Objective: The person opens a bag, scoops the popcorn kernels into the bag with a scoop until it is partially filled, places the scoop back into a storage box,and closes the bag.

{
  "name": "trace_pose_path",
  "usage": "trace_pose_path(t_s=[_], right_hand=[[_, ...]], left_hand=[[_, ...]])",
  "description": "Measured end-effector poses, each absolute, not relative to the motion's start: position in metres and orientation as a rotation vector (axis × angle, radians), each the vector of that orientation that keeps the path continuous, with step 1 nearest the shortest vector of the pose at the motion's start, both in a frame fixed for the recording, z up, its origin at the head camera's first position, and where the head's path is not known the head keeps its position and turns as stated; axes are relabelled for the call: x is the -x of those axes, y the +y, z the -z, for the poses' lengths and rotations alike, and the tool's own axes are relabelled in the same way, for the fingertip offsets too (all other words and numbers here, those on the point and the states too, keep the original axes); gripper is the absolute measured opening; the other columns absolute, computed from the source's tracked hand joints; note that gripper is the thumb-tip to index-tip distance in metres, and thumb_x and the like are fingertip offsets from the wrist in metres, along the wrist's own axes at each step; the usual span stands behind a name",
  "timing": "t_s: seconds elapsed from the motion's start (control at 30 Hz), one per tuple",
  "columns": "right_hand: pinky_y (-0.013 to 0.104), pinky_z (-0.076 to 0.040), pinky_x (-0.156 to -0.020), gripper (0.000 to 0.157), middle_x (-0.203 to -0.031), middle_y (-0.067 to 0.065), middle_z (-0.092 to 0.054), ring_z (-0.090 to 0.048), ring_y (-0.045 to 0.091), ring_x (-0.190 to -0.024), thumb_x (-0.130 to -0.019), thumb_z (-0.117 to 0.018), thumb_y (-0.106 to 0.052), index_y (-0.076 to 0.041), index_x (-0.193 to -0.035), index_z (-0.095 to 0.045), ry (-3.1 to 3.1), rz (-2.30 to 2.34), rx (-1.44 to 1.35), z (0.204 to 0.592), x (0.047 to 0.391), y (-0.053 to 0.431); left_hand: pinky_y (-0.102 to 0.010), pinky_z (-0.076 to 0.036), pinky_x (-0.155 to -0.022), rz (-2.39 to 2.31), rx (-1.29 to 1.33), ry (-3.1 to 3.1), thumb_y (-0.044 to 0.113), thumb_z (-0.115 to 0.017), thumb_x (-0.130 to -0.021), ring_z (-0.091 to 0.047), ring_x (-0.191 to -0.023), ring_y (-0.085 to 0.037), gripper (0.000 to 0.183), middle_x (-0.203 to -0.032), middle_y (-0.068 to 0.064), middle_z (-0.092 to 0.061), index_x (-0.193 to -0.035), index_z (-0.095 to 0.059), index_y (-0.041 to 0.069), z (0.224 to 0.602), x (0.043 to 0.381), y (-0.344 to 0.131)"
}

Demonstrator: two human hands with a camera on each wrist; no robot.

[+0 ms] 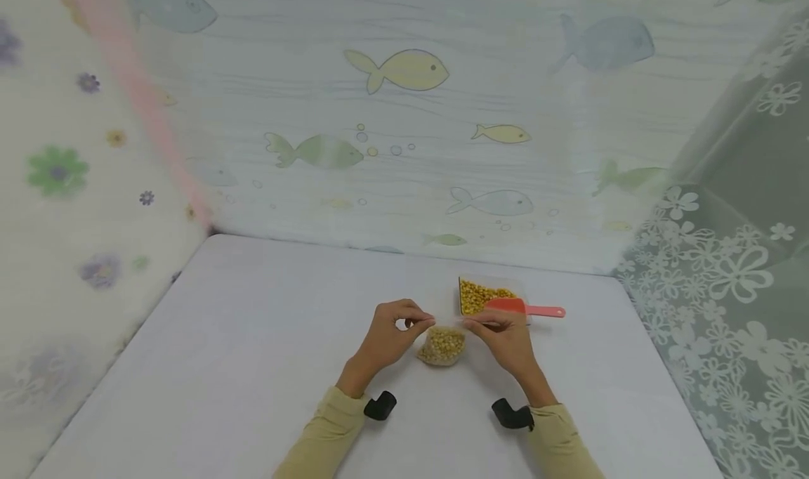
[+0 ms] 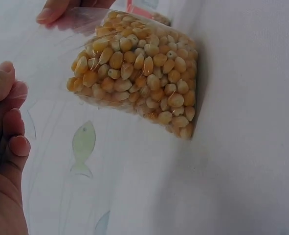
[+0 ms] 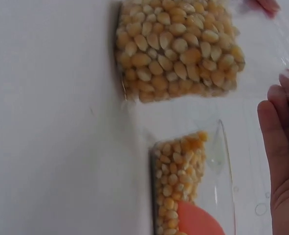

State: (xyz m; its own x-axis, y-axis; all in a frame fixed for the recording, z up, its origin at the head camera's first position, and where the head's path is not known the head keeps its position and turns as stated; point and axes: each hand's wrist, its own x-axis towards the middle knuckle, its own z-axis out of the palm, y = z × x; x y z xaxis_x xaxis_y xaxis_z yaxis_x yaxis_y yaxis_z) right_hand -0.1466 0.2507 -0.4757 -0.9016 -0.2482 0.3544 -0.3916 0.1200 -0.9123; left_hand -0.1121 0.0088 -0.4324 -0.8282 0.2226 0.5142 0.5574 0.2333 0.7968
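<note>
A clear plastic bag with corn kernels in its lower part stands near the middle of the white table. My left hand pinches one upper corner of the bag between thumb and fingers. On the other side my right hand pinches the opposite upper corner. Between them the clear top of the bag is stretched out. The left wrist view shows the kernels packed at the bottom, with the left fingers at the bag's edge. Part of the right hand appears in the right wrist view.
Behind my right hand stands a clear box of loose corn kernels. A red scoop lies across it, handle to the right. The white tabletop meets a fish-printed curtain at the back.
</note>
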Motion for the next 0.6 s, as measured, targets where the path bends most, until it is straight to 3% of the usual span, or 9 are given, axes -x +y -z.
trace_pose_path(t_s=[0.3, 0.47, 0.6], right_hand=[[0.022, -0.059, -0.07, 0.009, -0.09, 0.009, -0.076, -0.071, 0.003, -0.079, -0.086, -0.077, 0.001, 0.005, -0.094, -0.078, -2.303, -1.888, -0.604, 0.469, 0.145, 0.259], [0.022, -0.059, -0.072, 0.013, -0.092, 0.013, -0.075, -0.07, 0.003, -0.08, -0.088, -0.078, -0.004, 0.005, -0.097, -0.078, -2.351, -1.879, -0.656, 0.468, 0.145, 0.257], [0.02, -0.057, -0.07, 0.01, -0.089, 0.018, -0.074, -0.066, 0.002, -0.079, -0.087, -0.074, 0.005, 0.009, -0.096, -0.076, -2.319, -1.849, -0.747, 0.463, 0.145, 0.25]], left_hand=[[-0.045, -0.046, -0.061, 1.582, 0.771, -2.239, -0.006, -0.072, -0.089, -0.052, -0.069, -0.017, 0.007, -0.08, -0.016, -0.07, -0.092, -0.077, -0.002, 0.441, 0.119, 0.01], [-0.043, -0.047, -0.062, 1.579, 0.765, -2.225, -0.003, -0.073, -0.09, -0.056, -0.073, -0.025, 0.009, -0.084, -0.008, -0.071, -0.093, -0.078, 0.004, 0.459, 0.126, 0.007], [-0.044, -0.046, -0.062, 1.616, 0.79, -2.225, 0.003, -0.076, -0.089, -0.054, -0.072, -0.032, 0.007, -0.087, -0.007, -0.071, -0.096, -0.078, 0.003, 0.462, 0.129, 0.013]])
